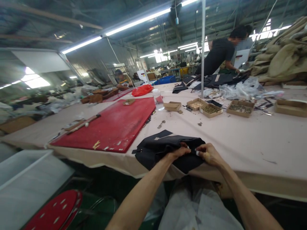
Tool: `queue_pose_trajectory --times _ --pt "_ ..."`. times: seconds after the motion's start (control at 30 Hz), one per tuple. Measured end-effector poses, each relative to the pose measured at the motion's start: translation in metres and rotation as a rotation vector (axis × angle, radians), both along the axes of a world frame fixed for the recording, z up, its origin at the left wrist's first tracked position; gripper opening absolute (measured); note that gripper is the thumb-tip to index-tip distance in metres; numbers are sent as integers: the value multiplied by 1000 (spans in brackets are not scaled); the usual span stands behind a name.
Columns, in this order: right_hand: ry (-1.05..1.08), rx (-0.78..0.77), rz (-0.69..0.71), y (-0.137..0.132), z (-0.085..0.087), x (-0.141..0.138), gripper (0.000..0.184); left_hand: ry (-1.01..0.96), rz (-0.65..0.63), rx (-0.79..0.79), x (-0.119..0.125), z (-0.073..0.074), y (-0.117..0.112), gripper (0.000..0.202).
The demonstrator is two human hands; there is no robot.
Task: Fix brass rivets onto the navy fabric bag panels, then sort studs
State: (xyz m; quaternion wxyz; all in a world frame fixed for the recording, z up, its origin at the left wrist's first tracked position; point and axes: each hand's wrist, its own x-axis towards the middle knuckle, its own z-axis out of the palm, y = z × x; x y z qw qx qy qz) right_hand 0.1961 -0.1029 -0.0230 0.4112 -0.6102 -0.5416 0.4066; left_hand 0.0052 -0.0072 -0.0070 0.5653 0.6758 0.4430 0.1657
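A piece of black fabric (165, 148) lies bunched at the near edge of a large table covered in pale pink cloth (240, 137). My left hand (180, 152) grips the fabric with closed fingers. Just to its right, my right hand (208, 153) pinches the same fabric, thumb and fingers pressed together. The two hands almost touch. A small white tag or strip shows between them.
A red cutting board (115, 126) lies left of the fabric. Several small cardboard boxes (210, 110) of metal parts and a plastic bottle (158, 99) stand farther back. A person in a dark shirt (219, 57) works at the far side. A red stool (55, 212) sits lower left.
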Motion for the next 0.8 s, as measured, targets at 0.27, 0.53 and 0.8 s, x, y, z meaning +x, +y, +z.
queue_pose_trajectory --times 0.27,0.53,0.8 --pt "-164 2 138 6 7 1 28 21 -12 73 -1 -4 -5 19" --pt "-188 3 166 5 7 -3 24 72 61 135 1 -19 -7 20" --pt "-208 37 129 8 16 -7 20 25 45 128 -3 -12 -5 27"
